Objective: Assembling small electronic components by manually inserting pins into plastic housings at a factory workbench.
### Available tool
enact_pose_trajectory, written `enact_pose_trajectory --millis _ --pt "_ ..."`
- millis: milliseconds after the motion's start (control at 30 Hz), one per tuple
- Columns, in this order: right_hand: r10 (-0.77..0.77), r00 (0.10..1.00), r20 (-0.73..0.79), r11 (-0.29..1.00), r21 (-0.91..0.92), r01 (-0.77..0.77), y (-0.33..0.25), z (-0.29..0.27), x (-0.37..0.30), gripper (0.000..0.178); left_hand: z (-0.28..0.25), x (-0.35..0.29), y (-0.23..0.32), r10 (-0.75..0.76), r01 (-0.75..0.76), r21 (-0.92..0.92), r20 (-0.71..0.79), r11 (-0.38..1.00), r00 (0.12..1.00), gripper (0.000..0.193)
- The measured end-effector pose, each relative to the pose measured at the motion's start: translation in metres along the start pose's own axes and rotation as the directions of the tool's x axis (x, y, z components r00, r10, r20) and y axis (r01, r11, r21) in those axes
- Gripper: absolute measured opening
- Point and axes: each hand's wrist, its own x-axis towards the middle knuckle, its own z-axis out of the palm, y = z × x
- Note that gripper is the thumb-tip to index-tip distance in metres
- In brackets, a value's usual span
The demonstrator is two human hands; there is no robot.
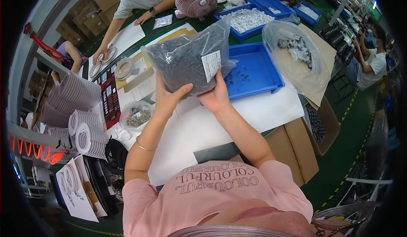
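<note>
- The bag point(186, 54) of small dark parts hangs in mid-air over the table, just by the left end of the blue tray point(256, 65)
- The left hand point(169, 96) and right hand point(217, 95) are closed round its lower part, left thumb across the front
- It looks plump and nearly full, its label point(211, 65) on; whether the top is sealed I can't tell
- A few dark pieces point(238, 75) lie loose in the tray, its floor mostly bare
- I'd judge the parts are nearly all bagged or barely poured out; which, I can't tell
</note>
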Motion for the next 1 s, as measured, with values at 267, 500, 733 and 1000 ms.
enact_pose_trajectory --millis 267,500,733,1000 --pt "-0.188 0.978 -0.090 0.982 -0.042 0.185 -0.017 0.004 0.015 0.071 0.009 0.003 0.004 0.099 -0.097 0.071 -0.026 0.993 0.995 0.079" --pt "-0.207 0.968 -0.139 0.978 -0.001 0.209 -0.022 0.005 0.025 0.067 0.013 0.015 -0.005 0.204 -0.231 0.223 0.136 0.947 0.969 0.098" --pt "-0.259 0.963 -0.080 0.965 0.029 0.262 -0.016 -0.001 0.019 0.074 0.013 0.021 0.004 0.103 -0.105 0.203 0.020 0.974 0.995 0.084" --pt "-0.267 0.961 -0.070 0.963 -0.045 0.264 -0.020 0.000 0.022 0.076 0.012 0.034 0.014 0.067 -0.085 0.196 0.100 0.977 0.993 0.091"
